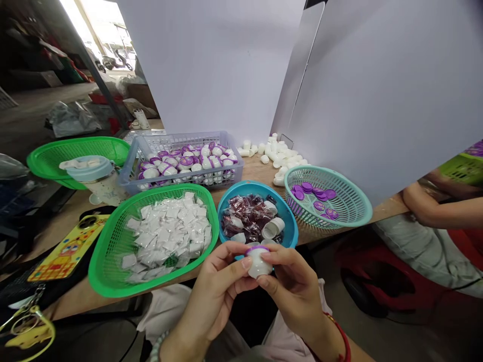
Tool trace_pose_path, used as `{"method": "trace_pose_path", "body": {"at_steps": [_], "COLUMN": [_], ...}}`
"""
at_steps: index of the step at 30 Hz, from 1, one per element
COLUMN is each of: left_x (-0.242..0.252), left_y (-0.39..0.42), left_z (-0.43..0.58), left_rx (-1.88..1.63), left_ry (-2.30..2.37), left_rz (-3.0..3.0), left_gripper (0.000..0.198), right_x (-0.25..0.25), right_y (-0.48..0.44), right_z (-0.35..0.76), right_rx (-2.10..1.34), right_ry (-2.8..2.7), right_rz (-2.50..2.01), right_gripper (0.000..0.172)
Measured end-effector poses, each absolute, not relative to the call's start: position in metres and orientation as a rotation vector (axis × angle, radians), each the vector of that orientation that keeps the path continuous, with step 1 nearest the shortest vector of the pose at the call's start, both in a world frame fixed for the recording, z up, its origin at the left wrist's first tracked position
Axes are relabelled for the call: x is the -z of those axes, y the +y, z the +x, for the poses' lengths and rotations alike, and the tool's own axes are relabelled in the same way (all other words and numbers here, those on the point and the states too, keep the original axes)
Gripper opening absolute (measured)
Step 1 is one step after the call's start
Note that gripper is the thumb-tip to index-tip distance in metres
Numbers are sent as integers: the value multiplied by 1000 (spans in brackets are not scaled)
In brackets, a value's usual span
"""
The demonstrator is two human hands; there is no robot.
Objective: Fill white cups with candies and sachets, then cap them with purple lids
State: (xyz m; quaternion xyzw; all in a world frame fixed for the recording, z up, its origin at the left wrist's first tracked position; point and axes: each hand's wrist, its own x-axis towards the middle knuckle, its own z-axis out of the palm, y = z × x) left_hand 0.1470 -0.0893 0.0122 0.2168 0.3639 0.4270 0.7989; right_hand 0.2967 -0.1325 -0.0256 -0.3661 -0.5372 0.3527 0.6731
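A small white rounded container with a purple rim (259, 263) is held between my two hands, in front of the blue bowl. My left hand (222, 281) grips it from the left with thumb and fingers. On its right side, the fingers and thumb of my right hand (292, 281) press against it. Just beyond, the blue bowl (292, 221) holds dark red wrapped packets and white cups (272, 229). The green basket (98, 266) at the left contains white wrapped packets (173, 231). Purple discs (319, 193) lie in the teal basket (358, 206) at the right.
A lilac crate (128, 176) of white and purple containers stands behind the green basket. Loose white pieces (281, 153) lie by the white panel (215, 65). At left are a phone (68, 246), a lidded cup (94, 173) and another green basket (41, 153). Another person's arm (433, 208) shows at right.
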Motion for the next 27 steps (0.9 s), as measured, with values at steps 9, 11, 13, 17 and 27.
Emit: {"method": "trace_pose_path", "body": {"at_steps": [9, 11, 13, 17, 27], "left_x": [-11, -11, -11, -8, 10], "left_y": [-89, -88, -89, -91, -94], "left_z": [141, 140, 139, 140, 141], "left_rx": [-873, -865, -865, -927, -1095], "left_ry": [799, 791, 782, 793, 839], "left_rz": [432, 436, 439, 466, 834], "left_gripper": [46, 45, 43, 39, 37], "right_x": [25, 23, 22, 18, 24], "right_y": [-131, -132, -133, -130, -115], "right_z": [299, 299, 299, 297, 299], "right_rx": [-686, -648, -645, -743, -1279], "right_ry": [-1361, -1410, -1433, -1364, -920], "right_rz": [-857, -878, -898, -932, -935], "right_gripper": [41, 40, 36, 20, 53]}}
